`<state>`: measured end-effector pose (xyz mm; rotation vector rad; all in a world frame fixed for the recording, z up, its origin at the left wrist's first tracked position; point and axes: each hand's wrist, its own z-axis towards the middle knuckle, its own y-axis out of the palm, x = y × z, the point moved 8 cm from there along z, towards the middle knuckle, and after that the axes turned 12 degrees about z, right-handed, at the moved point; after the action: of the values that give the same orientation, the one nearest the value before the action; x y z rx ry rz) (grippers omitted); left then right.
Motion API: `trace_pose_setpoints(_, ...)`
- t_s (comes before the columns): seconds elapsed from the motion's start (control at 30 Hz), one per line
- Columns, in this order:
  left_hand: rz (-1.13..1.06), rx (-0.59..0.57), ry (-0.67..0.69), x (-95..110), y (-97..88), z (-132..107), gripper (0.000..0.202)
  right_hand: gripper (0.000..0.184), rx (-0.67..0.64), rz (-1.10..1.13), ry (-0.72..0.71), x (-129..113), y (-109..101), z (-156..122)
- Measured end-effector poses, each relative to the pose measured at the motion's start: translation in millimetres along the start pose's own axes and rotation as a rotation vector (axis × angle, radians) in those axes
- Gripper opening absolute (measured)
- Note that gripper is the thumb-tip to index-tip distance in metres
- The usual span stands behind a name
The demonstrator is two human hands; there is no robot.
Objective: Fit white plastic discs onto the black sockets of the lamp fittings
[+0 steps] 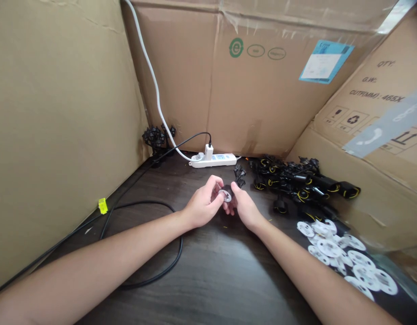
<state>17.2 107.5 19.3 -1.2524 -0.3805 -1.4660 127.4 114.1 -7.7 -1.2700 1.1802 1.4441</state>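
Observation:
Over the middle of the dark table, my left hand [205,202] pinches a small white disc [227,197] with cut-outs, thumb across its face. The disc sits at the near end of a black tube-like part [240,176], which has dark faceted heads at its far end. My right hand [246,206] is closed around this black part, its thumb on top and fingertips curled beneath. Between the hands much of the part is hidden, and I cannot tell whether the disc is fixed to it.
Similar black parts with yellow wires [296,178] are heaped at right, above a pile of white discs [328,248]. A white power strip [225,160] lies behind my hands. A black cable [176,259] loops at left. More dark parts [154,136] stand in the corner; cardboard walls [181,81] surround the table.

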Motion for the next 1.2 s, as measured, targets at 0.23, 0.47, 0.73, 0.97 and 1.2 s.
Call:
trace_pose_setpoints(0.23,0.153,0.095,-0.02,-4,-8.1,-1,0.012,0.066,0.048,0.113,-0.004,-1,-5,0)
trace_pose_setpoints(0.47,0.312,0.15,0.11,11,-11.8,-3,0.009,0.064,0.095,0.283,0.042,2,-7,0)
trace_pose_setpoints(0.73,0.393,0.158,0.096,14,-15.0,-1,0.025,0.053,0.094,0.419,0.051,4,-4,0)
trace_pose_setpoints(0.97,0.313,0.19,0.068,12,-16.6,2,0.017,0.048,0.047,0.392,0.003,1,-2,1)
trace_pose_setpoints(1.2,0.192,0.17,0.033,4,-15.0,6,0.011,0.052,0.048,0.344,-0.016,-4,-1,0)
